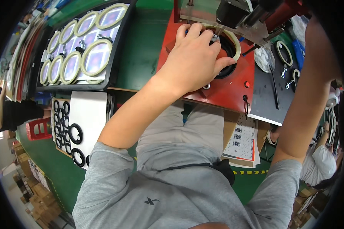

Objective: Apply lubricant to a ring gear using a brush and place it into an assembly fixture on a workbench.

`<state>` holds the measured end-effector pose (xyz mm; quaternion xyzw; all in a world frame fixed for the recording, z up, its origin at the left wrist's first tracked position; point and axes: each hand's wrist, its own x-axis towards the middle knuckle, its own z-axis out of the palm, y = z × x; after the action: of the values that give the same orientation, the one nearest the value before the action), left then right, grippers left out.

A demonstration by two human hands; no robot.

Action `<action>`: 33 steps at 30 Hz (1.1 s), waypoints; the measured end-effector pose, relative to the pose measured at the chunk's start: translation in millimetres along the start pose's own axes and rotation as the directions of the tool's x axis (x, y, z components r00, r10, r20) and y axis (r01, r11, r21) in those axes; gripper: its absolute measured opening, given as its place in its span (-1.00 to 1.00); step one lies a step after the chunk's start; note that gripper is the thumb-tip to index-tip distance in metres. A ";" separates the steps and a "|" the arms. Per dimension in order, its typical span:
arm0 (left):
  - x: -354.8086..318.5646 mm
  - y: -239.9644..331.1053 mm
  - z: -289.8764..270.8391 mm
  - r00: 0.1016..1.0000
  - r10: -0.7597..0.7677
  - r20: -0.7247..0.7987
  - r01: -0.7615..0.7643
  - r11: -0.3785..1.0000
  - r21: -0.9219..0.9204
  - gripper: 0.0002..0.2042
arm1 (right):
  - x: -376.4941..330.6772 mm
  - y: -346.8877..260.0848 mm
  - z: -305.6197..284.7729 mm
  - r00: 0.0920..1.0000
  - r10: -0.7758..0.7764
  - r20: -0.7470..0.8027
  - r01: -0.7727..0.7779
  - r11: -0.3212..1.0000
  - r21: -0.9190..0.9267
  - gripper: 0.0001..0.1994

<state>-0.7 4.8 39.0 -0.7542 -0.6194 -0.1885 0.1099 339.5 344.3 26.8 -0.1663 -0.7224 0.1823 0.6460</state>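
Note:
My left hand [199, 53] reaches over a cream-coloured ring [235, 40] seated around a round black fixture [230, 69] on a red press base [221, 91]. Its thumb is spread along the lower right of the ring, and its other fingers bend over the left and top, beside a small metal clasp [215, 38]. The hand hides most of the ring's left side. Above it stand the press's clear plate [202, 14] and dark block [234, 13]. My right forearm [307, 91] runs up beside the press to the dark rim; the hand is out of view.
At left, a black tray [111, 72] holds several cream rings with clasps. Black rings [75, 133] lie on white card below it. Right of the press are a bag of white pieces [263, 57], a dark stick [274, 87] and loose rings [284, 53]. Other people [323, 164] are nearby.

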 end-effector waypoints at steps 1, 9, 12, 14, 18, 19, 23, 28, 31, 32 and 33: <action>2.6 7.1 4.2 0.998 0.036 -0.054 -0.040 0.996 -0.079 -0.59 | 14.4 -38.5 -32.0 0.999 -0.026 0.025 0.028 0.996 -0.090 -0.76; -19.1 -6.9 -1.4 0.962 0.040 -0.272 -0.151 0.904 -0.401 -0.73 | -40.8 -282.6 64.3 0.999 -0.008 0.052 0.019 0.976 -0.217 -0.77; -45.1 -34.2 -6.9 0.934 -0.102 -0.342 -0.074 0.883 -0.464 -0.82 | -61.8 -323.4 120.3 0.999 0.013 0.042 -0.005 0.983 -0.183 -0.78; -60.9 -44.8 7.3 0.911 -0.286 -0.298 0.069 0.816 -0.573 -0.81 | -84.7 -305.6 103.0 0.986 0.135 0.101 -0.095 0.941 -0.326 -0.77; -81.7 -44.8 34.3 0.808 -0.587 0.039 0.280 0.326 -0.903 -0.73 | -134.3 -304.6 77.5 0.738 0.542 0.403 -0.074 0.657 -0.750 -0.66; -85.3 -47.2 38.8 0.804 -0.593 0.040 0.284 0.324 -0.902 -0.73 | -138.1 -307.3 73.1 0.677 0.599 0.427 -0.042 0.612 -0.790 -0.66; -88.5 -46.1 42.1 0.783 -0.618 0.068 0.287 0.261 -0.922 -0.69 | -139.2 -318.2 70.0 0.566 0.638 0.521 0.180 0.521 -0.834 -0.57; -91.6 -48.8 46.9 0.771 -0.628 0.102 0.336 0.265 -0.904 -0.71 | -139.3 -327.0 76.5 0.523 0.661 0.538 0.215 0.508 -0.834 -0.48; -88.3 -46.0 45.4 0.784 -0.615 0.080 0.310 0.277 -0.909 -0.72 | -137.1 -326.3 79.6 0.512 0.664 0.545 0.241 0.498 -0.833 -0.42; -89.1 -46.0 46.0 0.784 -0.615 0.080 0.308 0.274 -0.911 -0.72 | -134.8 -326.1 80.8 0.504 0.647 0.571 0.269 0.511 -0.816 -0.43; -90.0 -47.1 46.5 0.779 -0.622 0.075 0.318 0.291 -0.902 -0.72 | -133.1 -325.4 81.7 0.496 0.631 0.597 0.297 0.523 -0.799 -0.44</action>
<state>-54.3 -47.2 -44.1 -0.4400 -0.6003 -0.6121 -0.2671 271.4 -8.7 58.2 -0.4212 -0.9052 -0.0554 0.0143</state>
